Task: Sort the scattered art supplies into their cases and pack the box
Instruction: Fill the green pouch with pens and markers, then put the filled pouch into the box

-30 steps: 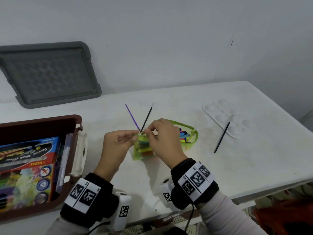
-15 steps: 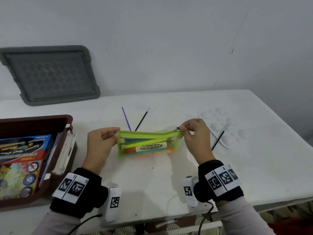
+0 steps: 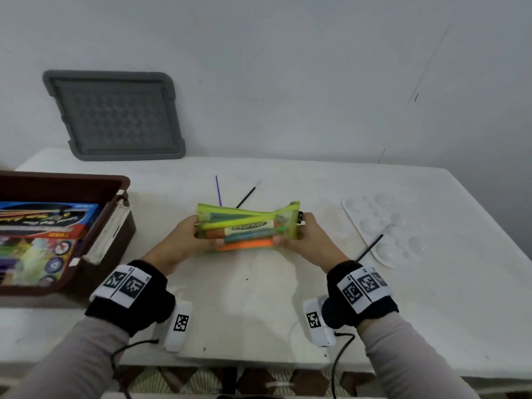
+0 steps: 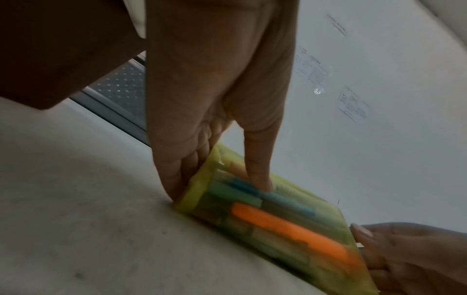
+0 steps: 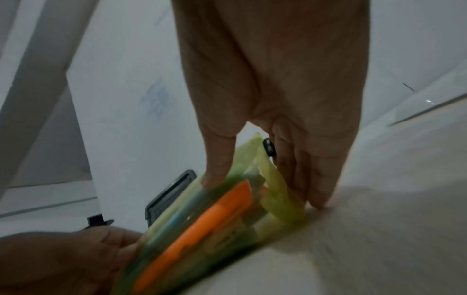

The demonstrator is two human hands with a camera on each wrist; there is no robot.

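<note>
A zipped green mesh pouch (image 3: 248, 226) full of markers is held by both ends over the white table (image 3: 259, 306), its lower edge at the surface. My left hand (image 3: 184, 240) grips its left end, thumb on the front face and fingers behind (image 4: 177, 185). My right hand (image 3: 305, 237) grips the right end the same way (image 5: 310, 189). An orange marker (image 4: 290, 225) shows through the mesh. The brown box (image 3: 115, 226) at the left holds several flat art-supply cases (image 3: 37, 243). A purple brush (image 3: 218, 190) and a black brush (image 3: 249, 194) lie behind the pouch.
A clear paint palette (image 3: 385, 226) lies at the right with another black brush (image 3: 370, 247) across its near edge. The grey box lid (image 3: 115, 116) leans on the wall at the back left. The table's near edge runs just below my wrists.
The pouch was open a second ago; my right hand drew the zipper across to the right end. Both hands then shifted from pinching the top edge to gripping the pouch's ends.
</note>
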